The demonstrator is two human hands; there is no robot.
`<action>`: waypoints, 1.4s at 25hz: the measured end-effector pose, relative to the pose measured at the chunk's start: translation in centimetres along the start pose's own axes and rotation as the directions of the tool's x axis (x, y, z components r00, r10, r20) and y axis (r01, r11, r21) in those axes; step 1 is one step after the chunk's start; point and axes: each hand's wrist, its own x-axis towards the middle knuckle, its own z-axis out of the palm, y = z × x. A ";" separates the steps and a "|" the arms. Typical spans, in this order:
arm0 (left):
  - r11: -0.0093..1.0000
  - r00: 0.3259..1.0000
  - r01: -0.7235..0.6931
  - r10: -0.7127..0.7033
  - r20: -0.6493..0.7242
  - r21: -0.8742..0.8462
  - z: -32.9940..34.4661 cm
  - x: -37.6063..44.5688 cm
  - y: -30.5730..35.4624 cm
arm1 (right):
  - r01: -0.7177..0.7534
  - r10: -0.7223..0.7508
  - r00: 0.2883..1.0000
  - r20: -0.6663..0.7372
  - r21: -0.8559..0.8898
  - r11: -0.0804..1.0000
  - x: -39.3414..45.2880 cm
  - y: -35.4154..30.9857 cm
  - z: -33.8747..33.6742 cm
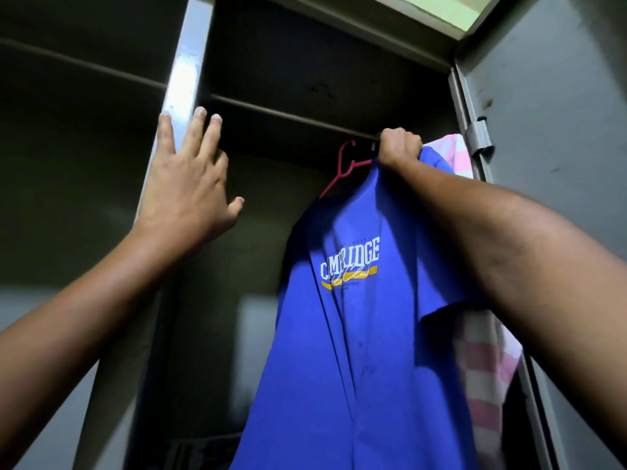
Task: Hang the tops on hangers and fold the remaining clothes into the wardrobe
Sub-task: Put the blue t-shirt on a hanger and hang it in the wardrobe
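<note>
Pressing my left hand (185, 184) flat, fingers spread, against the wardrobe post (179, 79), I grip with my right hand (398, 145) the pink hanger (342, 167) carrying the blue T-shirt (359, 334) at the rail (288, 115), beside a pink checked top (454, 154).

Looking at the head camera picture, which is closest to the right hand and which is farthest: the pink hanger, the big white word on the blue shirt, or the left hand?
From the right hand, up at the rail:
1. Pink hanger, just to its left, almost touching.
2. White word on the blue shirt, lower down, on the chest.
3. Left hand, far across on the wardrobe's middle post.
</note>
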 end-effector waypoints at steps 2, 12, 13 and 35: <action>1.000 1.000 -0.010 0.010 0.016 0.025 0.1 -0.1 0.0 | -0.005 0.005 1.000 -0.009 0.006 1.000 0.8 -0.1 -0.2; 0.999 0.997 -0.011 0.008 0.074 0.041 -0.4 -0.2 -0.1 | -0.005 0.004 0.999 -0.043 -0.015 1.000 2.0 0.0 -0.9; 0.999 0.997 -0.012 0.009 0.074 0.043 -0.4 -0.2 -0.1 | -0.003 0.002 0.999 -0.050 -0.022 1.000 1.8 0.2 -1.0; 0.989 0.996 -0.071 0.076 0.038 -0.129 -0.6 -0.3 -0.7 | 0.079 -0.088 0.995 -0.040 -0.195 0.978 -4.3 -0.5 -4.4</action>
